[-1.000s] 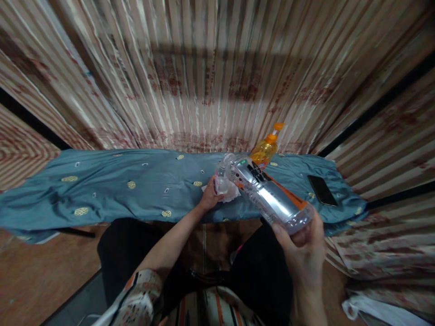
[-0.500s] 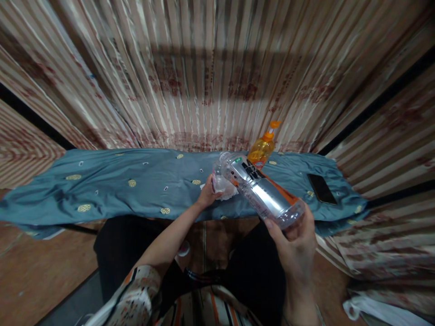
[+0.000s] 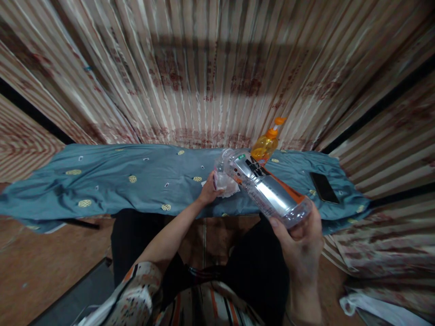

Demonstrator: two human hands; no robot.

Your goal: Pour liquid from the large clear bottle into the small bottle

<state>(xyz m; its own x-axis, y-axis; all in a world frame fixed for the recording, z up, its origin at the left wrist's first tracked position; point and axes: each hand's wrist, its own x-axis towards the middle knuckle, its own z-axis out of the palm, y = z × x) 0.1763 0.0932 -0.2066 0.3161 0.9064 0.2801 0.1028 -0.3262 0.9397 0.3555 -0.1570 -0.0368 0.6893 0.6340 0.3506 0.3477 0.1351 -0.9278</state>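
My right hand point(image 3: 302, 240) grips the base of a large clear plastic bottle point(image 3: 272, 192) with a silver and orange label. The bottle is tilted, its neck pointing down and to the left. Its mouth is at the top of a small clear plastic container point(image 3: 221, 180), whose exact kind I cannot make out. Around the left side of that container my left hand point(image 3: 208, 191) is closed. A white tissue-like piece point(image 3: 234, 189) lies under or against the container. Whether liquid flows between the two cannot be seen.
Behind the tilted bottle stands an orange pump bottle point(image 3: 265, 148). A dark phone point(image 3: 323, 187) lies on the right of the narrow table, which has a blue-green patterned cloth point(image 3: 112, 176). Striped curtains point(image 3: 190, 90) hang close behind and at both sides.
The view has shifted slightly. Both hands keep their hold, and the large bottle stays tilted at the small container with little visible difference.
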